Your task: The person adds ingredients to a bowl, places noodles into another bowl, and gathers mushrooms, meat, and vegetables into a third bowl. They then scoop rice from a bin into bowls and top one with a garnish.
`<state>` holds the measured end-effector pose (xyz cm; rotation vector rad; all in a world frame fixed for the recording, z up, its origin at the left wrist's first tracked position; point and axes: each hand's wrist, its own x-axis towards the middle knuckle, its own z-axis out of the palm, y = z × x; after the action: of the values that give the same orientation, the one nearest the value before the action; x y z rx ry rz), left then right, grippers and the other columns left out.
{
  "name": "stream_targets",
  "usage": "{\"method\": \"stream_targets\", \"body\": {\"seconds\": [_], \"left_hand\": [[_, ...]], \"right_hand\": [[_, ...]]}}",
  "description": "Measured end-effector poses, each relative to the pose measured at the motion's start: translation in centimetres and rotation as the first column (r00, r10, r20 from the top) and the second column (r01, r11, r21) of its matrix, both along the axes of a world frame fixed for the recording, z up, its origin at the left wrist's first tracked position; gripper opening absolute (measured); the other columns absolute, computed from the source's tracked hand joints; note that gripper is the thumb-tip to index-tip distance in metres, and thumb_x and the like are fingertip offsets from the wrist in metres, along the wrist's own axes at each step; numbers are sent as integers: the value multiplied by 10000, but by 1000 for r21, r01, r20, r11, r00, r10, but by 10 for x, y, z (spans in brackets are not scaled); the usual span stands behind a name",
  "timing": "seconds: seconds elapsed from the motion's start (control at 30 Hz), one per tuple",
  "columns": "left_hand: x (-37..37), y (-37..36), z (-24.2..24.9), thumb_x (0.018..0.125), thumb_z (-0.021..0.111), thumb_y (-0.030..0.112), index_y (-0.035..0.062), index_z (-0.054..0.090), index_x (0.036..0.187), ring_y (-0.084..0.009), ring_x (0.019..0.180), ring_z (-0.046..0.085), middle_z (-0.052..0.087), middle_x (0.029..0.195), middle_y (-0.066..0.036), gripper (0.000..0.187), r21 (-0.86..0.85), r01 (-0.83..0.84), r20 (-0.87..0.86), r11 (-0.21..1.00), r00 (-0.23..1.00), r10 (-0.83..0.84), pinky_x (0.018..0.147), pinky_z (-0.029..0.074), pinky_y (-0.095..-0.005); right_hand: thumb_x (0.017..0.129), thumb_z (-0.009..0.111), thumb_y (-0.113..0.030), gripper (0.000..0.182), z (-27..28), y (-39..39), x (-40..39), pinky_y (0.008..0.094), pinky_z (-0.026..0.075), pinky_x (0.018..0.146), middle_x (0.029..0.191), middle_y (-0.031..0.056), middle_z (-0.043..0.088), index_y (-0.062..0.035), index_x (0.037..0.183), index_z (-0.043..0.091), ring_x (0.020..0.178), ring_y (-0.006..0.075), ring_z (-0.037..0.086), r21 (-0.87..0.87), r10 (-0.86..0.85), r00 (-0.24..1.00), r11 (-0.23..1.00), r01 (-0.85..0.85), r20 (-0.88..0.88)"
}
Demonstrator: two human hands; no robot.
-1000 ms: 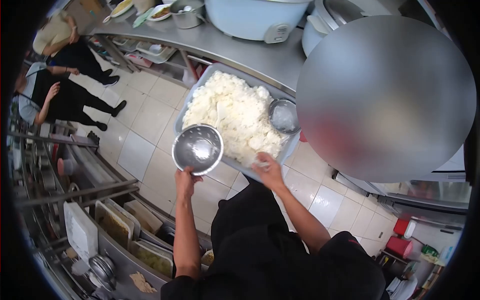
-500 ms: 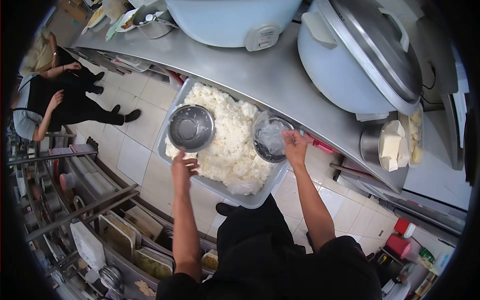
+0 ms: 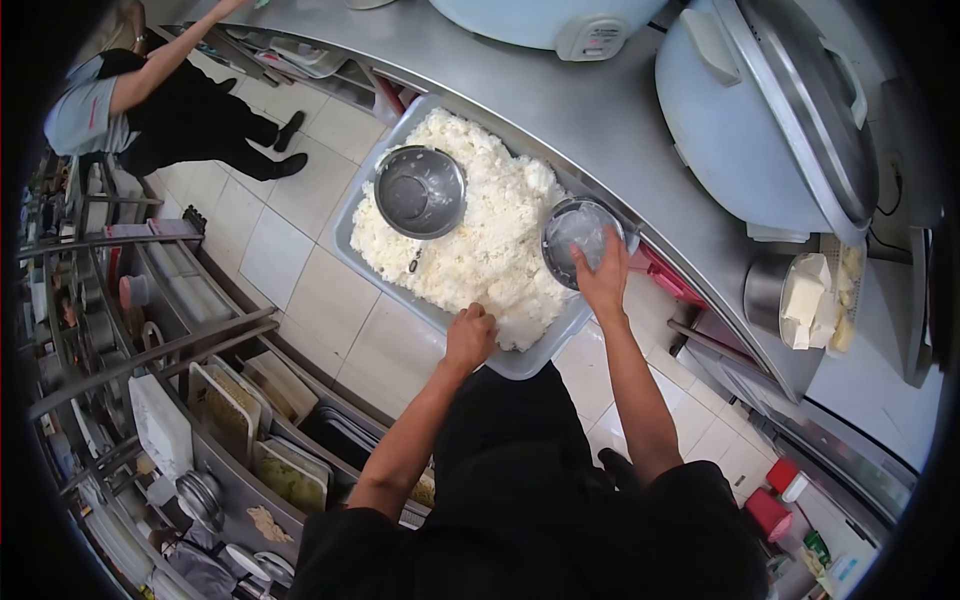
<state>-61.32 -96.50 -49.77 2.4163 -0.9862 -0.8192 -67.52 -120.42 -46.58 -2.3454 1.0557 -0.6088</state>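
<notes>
At the fingertips: right hand [image 3: 603,275] is pressing a clear plastic liner [image 3: 582,232] into a steel bowl [image 3: 580,243], fingers spread flat, gripping nothing firmly.
Left hand: left hand [image 3: 470,337] is curling closed in rice [image 3: 470,240] at the tray [image 3: 520,362] edge; contents unclear.
Progress: lined bowl is sitting unfilled; second bowl [image 3: 419,190] is lying empty beyond the fingers.
Orientation: both bowls are facing mouth-up; the tray's long axis is running away from the person, along the counter [image 3: 560,110].

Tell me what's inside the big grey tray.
The grey rectangular tray holds heaped white cooked rice, with two round steel bowls resting on it. The rice hides the tray's floor.
</notes>
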Motion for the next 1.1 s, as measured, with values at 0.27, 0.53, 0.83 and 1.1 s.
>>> {"method": "stream_targets", "body": {"seconds": [0.27,0.53,0.83,1.1], "left_hand": [[35,8,75,864,628,204,23,615,898,-105,765,569,622,800,-1,184,-251,-744,-862,619,463,207,716,461,-265],[64,27,118,872,614,180,32,599,854,-99,749,592,628,831,-18,150,-303,-864,-927,402,365,88,706,491,-276],[70,35,169,818,609,-8,18,536,865,-63,681,534,587,765,-4,90,-675,-647,-560,354,762,326,626,457,-227],[43,40,208,673,566,-95,19,489,756,-248,612,546,485,685,-109,161,-754,-218,101,619,893,438,557,452,-305]], "right_hand": [[833,648,-217,417,38,84,-19,333,377,912,1168,123,513,-29,1170,492,1092,237,463,777,-136,912,581,-243,387],[906,546,-285,279,73,109,30,237,456,649,833,11,636,-31,973,640,668,93,552,892,-78,898,181,-414,432],[838,639,-241,269,122,147,42,209,351,469,630,21,532,-41,705,517,521,91,482,593,47,815,662,-459,578],[890,554,-214,202,136,167,96,266,455,540,761,63,581,-13,870,558,624,146,568,865,-196,852,-40,-501,485]]}}
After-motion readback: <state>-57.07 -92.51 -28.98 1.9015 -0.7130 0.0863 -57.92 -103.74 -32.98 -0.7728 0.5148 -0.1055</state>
